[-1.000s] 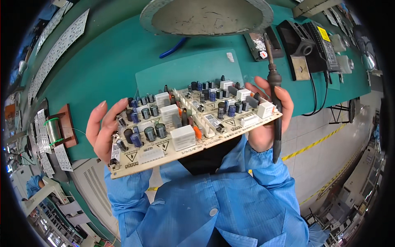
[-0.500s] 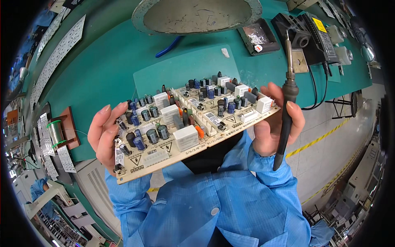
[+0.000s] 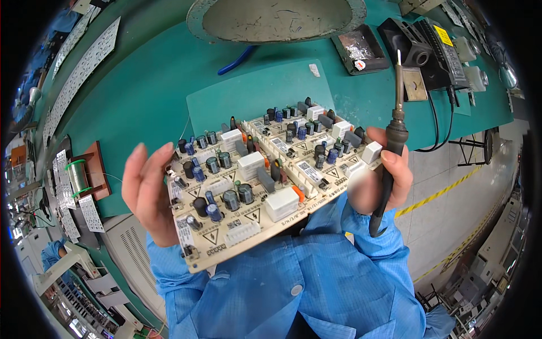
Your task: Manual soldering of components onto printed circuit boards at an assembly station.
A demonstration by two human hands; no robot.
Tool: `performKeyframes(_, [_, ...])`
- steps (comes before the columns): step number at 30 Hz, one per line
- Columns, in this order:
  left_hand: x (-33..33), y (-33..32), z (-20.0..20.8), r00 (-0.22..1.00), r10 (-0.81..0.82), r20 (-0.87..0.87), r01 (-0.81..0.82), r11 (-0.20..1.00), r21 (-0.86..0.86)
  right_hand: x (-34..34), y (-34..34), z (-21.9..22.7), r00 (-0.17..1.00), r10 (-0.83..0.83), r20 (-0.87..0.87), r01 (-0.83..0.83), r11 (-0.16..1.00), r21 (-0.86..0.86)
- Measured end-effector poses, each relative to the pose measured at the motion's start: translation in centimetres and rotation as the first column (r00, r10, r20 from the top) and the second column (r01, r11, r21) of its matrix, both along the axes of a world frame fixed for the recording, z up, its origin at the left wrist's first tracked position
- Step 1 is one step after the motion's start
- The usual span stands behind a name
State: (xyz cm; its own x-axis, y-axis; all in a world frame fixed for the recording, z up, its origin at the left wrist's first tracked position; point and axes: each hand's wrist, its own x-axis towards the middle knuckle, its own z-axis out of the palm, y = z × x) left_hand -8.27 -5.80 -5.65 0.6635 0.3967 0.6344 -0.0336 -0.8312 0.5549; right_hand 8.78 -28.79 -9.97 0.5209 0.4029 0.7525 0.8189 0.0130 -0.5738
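I see both hands' fingers gripping the circuit board above the green desk; right hand also clasps the soldering iron. Board hides the mat. Since before, board has risen nearer.

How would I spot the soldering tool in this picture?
Start at the cream circuit board held up in the middle, above the green bench. At its right edge, the right hand grips a soldering iron: a dark slim handle with a metal tip pointing up, the only stick-shaped tool held.
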Motion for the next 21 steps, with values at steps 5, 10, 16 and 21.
performKeyframes(5, [-0.1,0.1,0.5,0.994,0.054,-0.095,-0.043,0.993,0.111,-0.5,-0.7,-0.2,0.995,-0.055,-0.082,0.055,0.998,-0.01])
performKeyframes(10, [-0.4,-0.9,0.3,0.998,0.039,-0.04,-0.039,0.999,0.016,-0.9,-0.8,-0.1,0.995,-0.065,-0.082,0.063,0.998,-0.028])
performKeyframes(16, [-0.5,-0.4,0.7,0.997,0.026,-0.077,-0.02,0.996,0.083,-0.9,-0.7,-0.2,0.994,-0.084,-0.072,0.084,0.996,-0.012])
performKeyframes(21, [-0.3,-0.3,0.4,0.994,0.074,-0.082,-0.062,0.987,0.146,-1.2,-0.1,0.0,0.992,-0.075,-0.1,0.077,0.997,0.026])
